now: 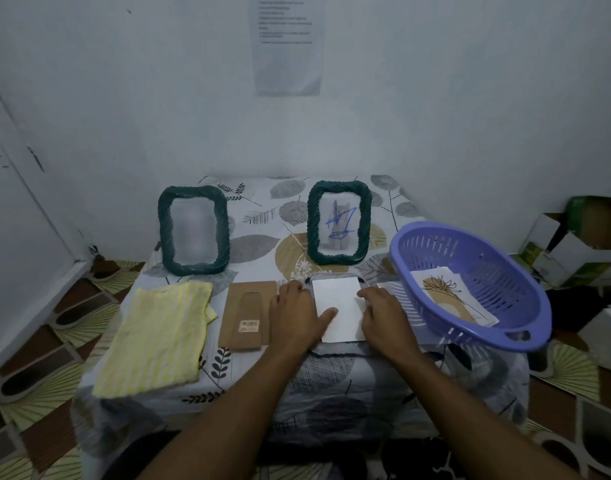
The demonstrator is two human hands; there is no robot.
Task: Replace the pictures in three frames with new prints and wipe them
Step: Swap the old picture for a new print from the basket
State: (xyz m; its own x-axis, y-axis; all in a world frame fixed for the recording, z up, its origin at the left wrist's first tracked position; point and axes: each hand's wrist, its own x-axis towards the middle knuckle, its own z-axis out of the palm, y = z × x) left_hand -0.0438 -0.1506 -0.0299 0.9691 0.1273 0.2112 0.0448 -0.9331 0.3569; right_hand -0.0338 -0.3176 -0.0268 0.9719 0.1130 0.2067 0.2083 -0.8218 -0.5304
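Two dark green twisted frames stand upright at the back of the table: the left frame [193, 230] shows a blurred picture, the right frame [339, 222] a cat picture with blue scribbles. A third frame lies face down near the front, mostly hidden under a white print [338, 310] placed on it. My left hand [298, 315] rests at the print's left edge with the thumb on the paper. My right hand [383, 313] touches its right edge. A brown cardboard frame backing [248, 315] lies to the left. A yellow striped cloth [158, 336] lies further left.
A purple plastic basket [470, 285] sits tilted at the table's right edge, holding a print of a flower drawing [451, 299]. The table wears a leaf-patterned cover [262, 233]. Cardboard boxes [581, 240] stand on the floor at right. A paper sheet [286, 43] hangs on the wall.
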